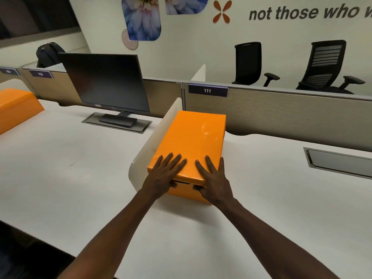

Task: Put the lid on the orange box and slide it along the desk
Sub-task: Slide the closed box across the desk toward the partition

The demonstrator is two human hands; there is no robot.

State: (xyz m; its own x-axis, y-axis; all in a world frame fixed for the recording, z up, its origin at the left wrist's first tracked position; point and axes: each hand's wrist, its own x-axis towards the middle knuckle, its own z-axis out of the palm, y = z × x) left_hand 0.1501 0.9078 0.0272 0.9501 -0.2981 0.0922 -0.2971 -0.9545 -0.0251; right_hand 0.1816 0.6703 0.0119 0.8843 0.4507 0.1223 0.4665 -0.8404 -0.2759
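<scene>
The orange box (189, 190) sits at centre frame on the white desk (80, 158), just beside a white divider (159, 137), its lid (191, 137) already on. Left hand (164, 176) and right hand (214, 181) lie spread, palms flat on the lid's near edge; sliding apparently remains. A partition label (207, 90) reads "111".

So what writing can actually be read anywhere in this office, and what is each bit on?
"111": white digits on the dark plate on the desk partition behind the orange box.
"not those who w...": large dark lettering on the wall, cut off at the right edge; the line above it is cropped away.
"110", probably: the dark plate left of the monitor, blurred.
Far-left plate: too blurred to read.
</scene>
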